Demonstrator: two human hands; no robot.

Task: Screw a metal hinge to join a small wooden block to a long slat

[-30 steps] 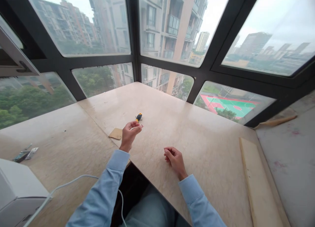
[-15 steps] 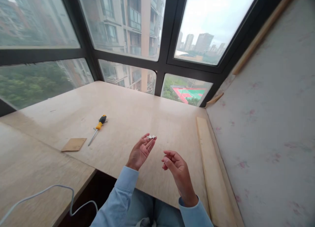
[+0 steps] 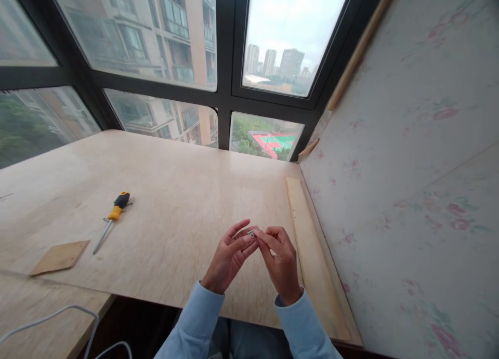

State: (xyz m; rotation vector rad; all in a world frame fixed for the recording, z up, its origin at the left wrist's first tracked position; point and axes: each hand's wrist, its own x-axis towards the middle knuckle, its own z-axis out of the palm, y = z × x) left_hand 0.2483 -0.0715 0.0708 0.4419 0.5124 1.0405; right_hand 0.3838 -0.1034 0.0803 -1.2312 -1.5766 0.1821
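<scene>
Both hands meet above the near edge of the plywood board [image 3: 187,193]. My left hand [image 3: 230,257] pinches a small metal hinge [image 3: 252,234] between thumb and fingers. My right hand [image 3: 278,260] touches the same hinge from the right with its fingertips; most of the hinge is hidden by the fingers. A screwdriver [image 3: 111,218] with a yellow and black handle lies on the board far to the left of my hands.
A small thin wooden piece [image 3: 58,256] lies near the board's left front corner. A long wooden strip [image 3: 312,255] runs along the board's right side, against a flowered wall [image 3: 409,193]. A white cable [image 3: 58,317] loops at the lower left. Dark-framed windows stand behind.
The view has swung to the right. My left hand carried the hinge from near the screwdriver toward me, and my right hand rose to meet it and now touches it.
</scene>
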